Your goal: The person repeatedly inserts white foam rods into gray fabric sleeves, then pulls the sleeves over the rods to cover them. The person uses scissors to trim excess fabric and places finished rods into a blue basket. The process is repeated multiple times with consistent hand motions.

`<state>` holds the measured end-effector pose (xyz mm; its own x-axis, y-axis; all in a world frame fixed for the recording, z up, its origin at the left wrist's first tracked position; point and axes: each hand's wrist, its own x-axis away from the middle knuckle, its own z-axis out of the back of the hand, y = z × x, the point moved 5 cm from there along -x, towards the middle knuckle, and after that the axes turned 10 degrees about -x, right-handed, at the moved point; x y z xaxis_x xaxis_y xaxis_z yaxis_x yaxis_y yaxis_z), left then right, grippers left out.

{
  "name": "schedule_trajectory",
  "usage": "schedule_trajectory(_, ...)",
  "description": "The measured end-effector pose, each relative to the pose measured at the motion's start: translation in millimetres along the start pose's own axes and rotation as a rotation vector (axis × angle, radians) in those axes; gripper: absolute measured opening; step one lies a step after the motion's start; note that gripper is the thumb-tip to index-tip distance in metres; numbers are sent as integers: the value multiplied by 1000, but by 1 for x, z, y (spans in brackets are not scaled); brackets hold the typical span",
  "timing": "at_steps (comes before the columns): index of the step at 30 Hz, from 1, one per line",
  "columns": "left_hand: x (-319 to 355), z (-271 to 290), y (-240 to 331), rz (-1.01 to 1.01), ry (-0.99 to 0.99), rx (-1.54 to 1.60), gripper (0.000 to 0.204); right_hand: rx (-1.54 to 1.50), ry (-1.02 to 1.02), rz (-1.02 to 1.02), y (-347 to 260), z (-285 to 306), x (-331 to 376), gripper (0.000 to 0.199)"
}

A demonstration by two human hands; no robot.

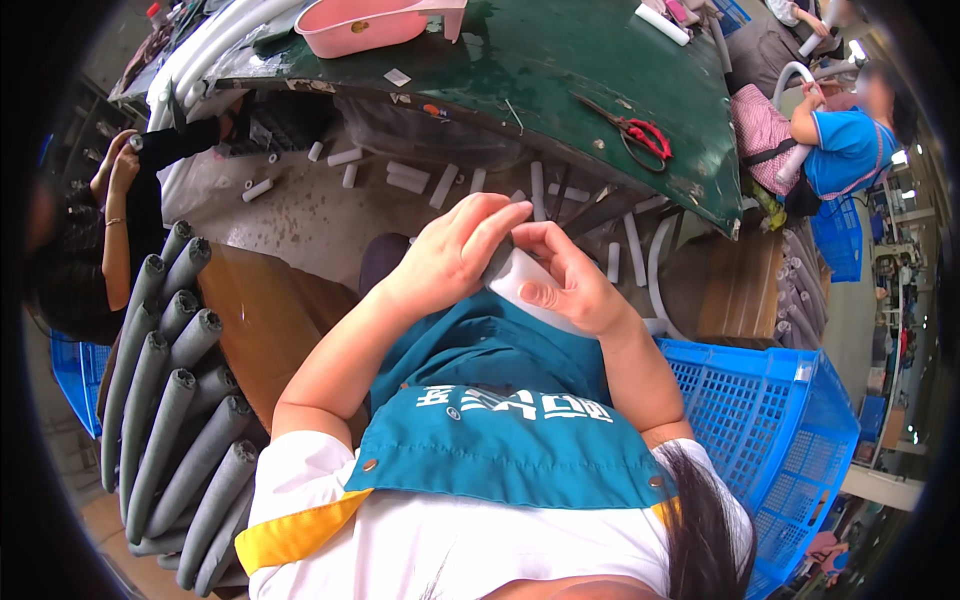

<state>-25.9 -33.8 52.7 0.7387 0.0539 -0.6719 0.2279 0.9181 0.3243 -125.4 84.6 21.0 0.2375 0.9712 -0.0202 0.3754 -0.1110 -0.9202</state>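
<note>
Two hands, head view: both up at the tube (513, 277), just above the lap.
Right hand (582, 288): wrapped round the tube, thumb laid along its near side, so that's a proper hold.
Left hand (447, 247): fingers bent over the tube's grey end (497, 259); can't tell if they're pinching or just resting, undersides are hidden.
Tube: tilted between the palms, its lower part behind the right thumb.
Scissors (624, 126): beyond the grip, off to its right, on the green table (540, 65).
Grey rolls (165, 435): left of the grip, nearer the body.
Blue crate (725, 400): right of the grip, beside the right forearm.
Doing it well: imo let the right hand steady the tube while the left does the fiddly bit. Squeeze lightly, looks like it'd dent.
</note>
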Motion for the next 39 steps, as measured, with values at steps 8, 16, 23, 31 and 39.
schedule_trajectory(8,21,-16,-13,335,-243,243,85,-21,156,-137,24,28,-11,24)
schedule_trajectory(16,49,-38,-36,690,-268,322,19,54,201,-206,56,45,-12,30)
schedule_trajectory(23,38,-40,-21,184,-230,-142,12,198,333,-166,57,45,-17,20)
schedule_trajectory(31,48,-68,-12,237,41,-73,18,393,465,-13,49,60,-20,18)
schedule_trajectory(39,49,-87,-20,745,244,1494,72,-150,286,-201,33,25,-21,25)
